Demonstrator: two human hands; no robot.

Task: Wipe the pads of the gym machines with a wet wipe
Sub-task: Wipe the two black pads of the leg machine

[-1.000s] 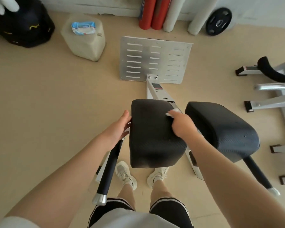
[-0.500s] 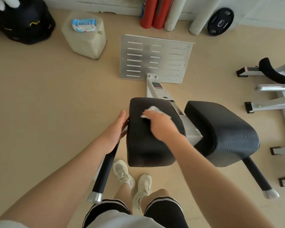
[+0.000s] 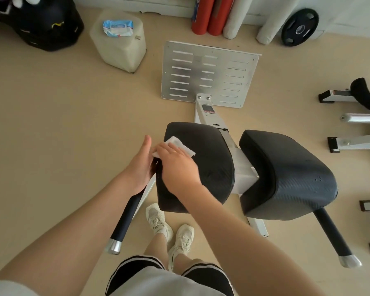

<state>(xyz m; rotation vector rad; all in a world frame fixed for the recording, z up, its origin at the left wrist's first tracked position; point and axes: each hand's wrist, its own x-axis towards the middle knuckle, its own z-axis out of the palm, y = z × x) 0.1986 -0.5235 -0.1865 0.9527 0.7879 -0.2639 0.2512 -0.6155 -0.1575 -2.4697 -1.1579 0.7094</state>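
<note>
Two black pads sit on a white machine frame. My right hand point(image 3: 175, 165) lies flat on a white wet wipe point(image 3: 175, 145), pressing it onto the upper left part of the left pad point(image 3: 209, 165). My left hand point(image 3: 140, 165) rests with straight fingers against the left side of that pad, above a black handle bar point(image 3: 125, 218). The right pad point(image 3: 291, 178) stands untouched beside it.
A slotted metal footplate point(image 3: 209, 73) lies on the floor ahead. A pack of wipes point(image 3: 118, 27) sits on a pale stool point(image 3: 120, 50). A black bag point(image 3: 41, 24), red and white rolls point(image 3: 209, 16), a weight plate point(image 3: 299, 27) and another machine's frame point(image 3: 359, 142) surround the spot.
My right hand has slid the wipe leftward across the left pad, from its right edge to its left edge. My left hand stays at the pad's side.
</note>
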